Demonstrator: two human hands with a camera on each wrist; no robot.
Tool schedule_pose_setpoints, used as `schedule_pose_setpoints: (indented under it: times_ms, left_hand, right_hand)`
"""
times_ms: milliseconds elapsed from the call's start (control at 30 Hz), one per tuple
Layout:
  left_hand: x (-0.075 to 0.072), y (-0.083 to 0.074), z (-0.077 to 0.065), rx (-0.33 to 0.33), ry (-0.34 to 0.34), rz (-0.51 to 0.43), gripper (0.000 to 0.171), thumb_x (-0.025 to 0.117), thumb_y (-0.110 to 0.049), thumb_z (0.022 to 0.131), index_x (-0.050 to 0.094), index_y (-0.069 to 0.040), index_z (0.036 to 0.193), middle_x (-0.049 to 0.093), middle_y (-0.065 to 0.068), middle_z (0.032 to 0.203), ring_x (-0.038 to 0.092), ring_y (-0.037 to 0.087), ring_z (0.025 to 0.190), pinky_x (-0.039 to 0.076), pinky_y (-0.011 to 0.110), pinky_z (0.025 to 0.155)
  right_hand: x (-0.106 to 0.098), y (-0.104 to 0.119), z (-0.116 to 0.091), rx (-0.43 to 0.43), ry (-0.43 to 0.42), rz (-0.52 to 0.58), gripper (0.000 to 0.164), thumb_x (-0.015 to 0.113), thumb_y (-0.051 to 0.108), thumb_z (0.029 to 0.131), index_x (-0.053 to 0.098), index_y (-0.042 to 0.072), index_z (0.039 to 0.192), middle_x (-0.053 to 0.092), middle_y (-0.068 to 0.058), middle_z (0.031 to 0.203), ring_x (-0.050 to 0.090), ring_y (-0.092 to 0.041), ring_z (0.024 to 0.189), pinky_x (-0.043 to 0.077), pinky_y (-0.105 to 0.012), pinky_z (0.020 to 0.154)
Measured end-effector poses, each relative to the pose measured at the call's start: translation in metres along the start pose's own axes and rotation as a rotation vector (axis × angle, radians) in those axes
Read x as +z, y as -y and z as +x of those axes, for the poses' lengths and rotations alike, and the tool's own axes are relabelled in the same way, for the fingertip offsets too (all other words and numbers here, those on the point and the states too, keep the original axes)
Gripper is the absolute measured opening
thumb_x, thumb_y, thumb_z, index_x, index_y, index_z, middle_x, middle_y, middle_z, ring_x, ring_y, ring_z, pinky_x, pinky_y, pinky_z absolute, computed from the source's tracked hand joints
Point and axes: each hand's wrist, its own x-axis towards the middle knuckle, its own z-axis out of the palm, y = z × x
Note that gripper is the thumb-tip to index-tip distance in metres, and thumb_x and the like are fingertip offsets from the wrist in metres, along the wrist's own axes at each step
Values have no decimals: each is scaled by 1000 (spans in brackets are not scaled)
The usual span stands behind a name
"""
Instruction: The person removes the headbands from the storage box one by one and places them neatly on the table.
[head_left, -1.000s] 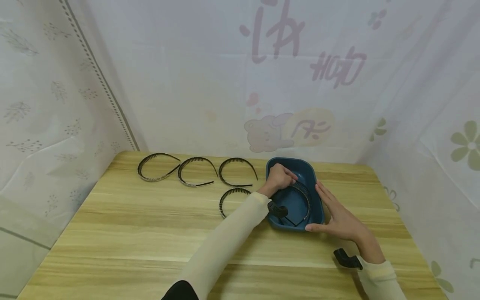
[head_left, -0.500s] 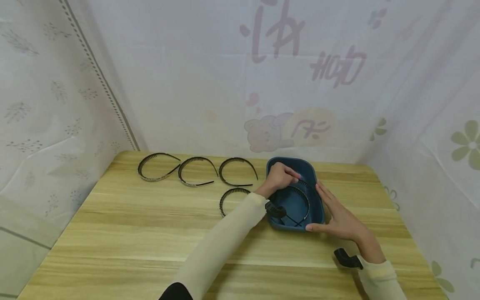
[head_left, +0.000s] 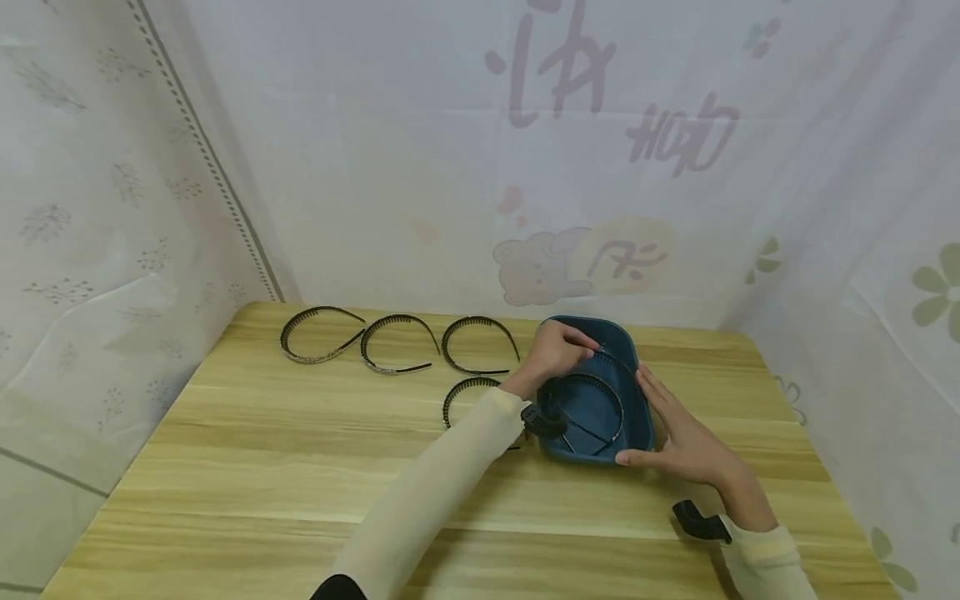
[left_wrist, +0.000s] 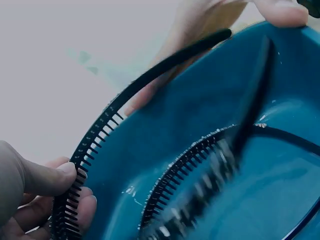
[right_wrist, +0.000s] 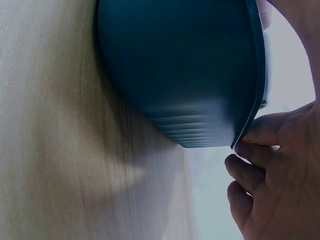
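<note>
My left hand (head_left: 551, 350) pinches a black toothed headband (left_wrist: 132, 90) between thumb and fingers, over the blue plastic basin (left_wrist: 300, 60). One end of this headband rises above the rim in the left wrist view. Below it inside the basin lies another headband (head_left: 620, 408) with a glittery edge. A dark, blurred band with shiny specks crosses in front of it; whether it belongs to the held headband I cannot tell. My right hand (head_left: 690, 442) rests on the basin's right side, its fingers extended along the rim and its thumb at the near corner.
Three black headbands (head_left: 322, 362) lie in a row along the back left of the wooden table (head_left: 300, 467). Another headband (head_left: 450, 400) sits nearer, partly hidden by my left sleeve. A printed cloth (head_left: 375, 167) hangs behind the table and at both sides.
My left hand has shifted slightly left and up in the basin. The held headband now shows apart from the one lying below. My right hand stays at the rim; the head view has shifted slightly.
</note>
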Motion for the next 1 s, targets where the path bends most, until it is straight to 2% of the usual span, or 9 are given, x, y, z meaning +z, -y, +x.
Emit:
schedule_pose_setpoints:
  times_ms: [167,333,500,667,767,833,1000]
  left_hand:
    - [-8,-1,-5,-1,-13,-44,11,73,-8,95,83,-8,100,79,9,96,76,32,87,56,27,60]
    - [-15,-1,-9,4,-18,-80,12,73,-9,95,83,-7,102,79,13,97,77,31,87,61,31,68]
    - [-20,-2,-16,4,-47,-86,12,72,-10,96,82,-7,103,79,12,96,77,26,84,58,24,65]
    - [-26,-4,-24,-3,-62,-95,13,71,-11,97,82,-7,103,79,11,98,77,29,87,56,24,64]
    - [-28,-3,-27,-9,-73,-105,14,71,-11,97,81,-7,104,79,11,99,76,30,88,60,29,69]
    - [-31,-2,-29,-8,-83,-122,14,70,-11,97,81,-6,105,79,13,100,76,34,90,63,37,75]
    - [-37,1,-32,18,-98,-149,15,70,-8,97,79,-2,107,78,18,101,74,41,94,62,49,84]
  right_hand:
    - [0,0,1,-6,-6,2,127,88,46,80,1,15,167,-1,-9,175,10,-47,157,29,-75,112]
    - [0,0,1,-1,-6,4,128,88,46,79,1,16,167,-2,-7,175,10,-46,158,30,-75,111]
    - [0,-1,0,2,-6,2,128,88,47,78,1,15,167,-1,-8,175,10,-46,158,29,-75,112]
    - [1,-1,-1,9,0,7,128,89,47,78,2,15,167,-2,-9,175,9,-46,158,28,-75,112]
    - [1,-2,-1,8,0,7,128,89,47,78,2,14,167,-2,-9,175,9,-46,158,28,-75,112]
    - [1,-2,0,6,-1,6,128,89,46,78,2,14,167,-2,-8,175,9,-46,158,28,-75,112]
    - [0,-3,1,-3,-4,9,128,89,46,78,3,12,167,-2,-9,175,8,-46,158,28,-75,112]
